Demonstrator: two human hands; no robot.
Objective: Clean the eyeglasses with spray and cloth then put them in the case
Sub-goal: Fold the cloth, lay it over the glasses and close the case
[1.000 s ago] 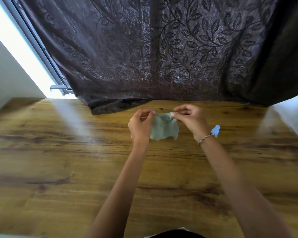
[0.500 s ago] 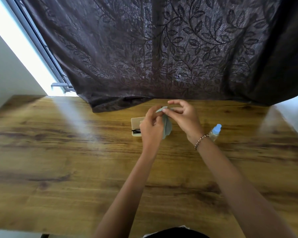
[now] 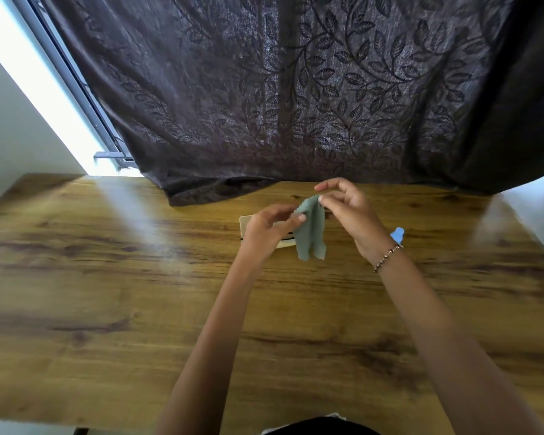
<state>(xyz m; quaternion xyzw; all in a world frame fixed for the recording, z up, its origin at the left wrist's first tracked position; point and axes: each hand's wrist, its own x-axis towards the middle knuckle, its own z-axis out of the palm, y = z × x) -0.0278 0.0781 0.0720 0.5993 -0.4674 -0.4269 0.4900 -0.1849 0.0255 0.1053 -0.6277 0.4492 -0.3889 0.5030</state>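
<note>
Above the far middle of the wooden table (image 3: pixel 107 309), the sage-green cloth (image 3: pixel 310 237) is hanging folded, the right hand (image 3: pixel 349 211) pinching its top edge between thumb and forefinger while the left hand (image 3: pixel 266 229) is nipping a side fold. Behind it the cream case (image 3: pixel 245 221) is lying open, mostly hidden; the eyeglasses cannot be made out, and the spray bottle (image 3: pixel 398 235) is peeking past the right wrist. Risk: a dangling corner or wrist catching the bottle and tipping it.
</note>
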